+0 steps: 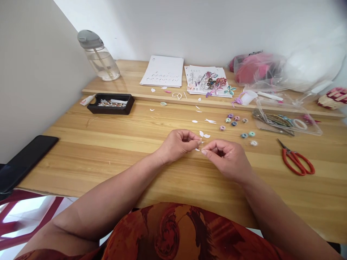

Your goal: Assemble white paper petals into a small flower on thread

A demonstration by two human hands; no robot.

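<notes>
Both hands meet over the middle of the wooden table [94, 144]. My left hand [177, 144] and my right hand [226, 157] are closed in pinches, fingertips touching, on a tiny white paper piece [200, 145] between them. Two white paper petals [204, 134] lie just beyond the fingers. More white cut-outs [210, 121] are scattered farther back. Several small coloured paper coils [233, 121] sit to the right of them.
Red scissors [296, 160] lie at right. A clear tray of tools and tape [287, 121], plastic bags [260, 66], craft cards with paper flowers [208, 81], white sheets [164, 70], a water bottle [99, 56], a black bead tray [111, 103] and a phone [24, 160] surround the work area.
</notes>
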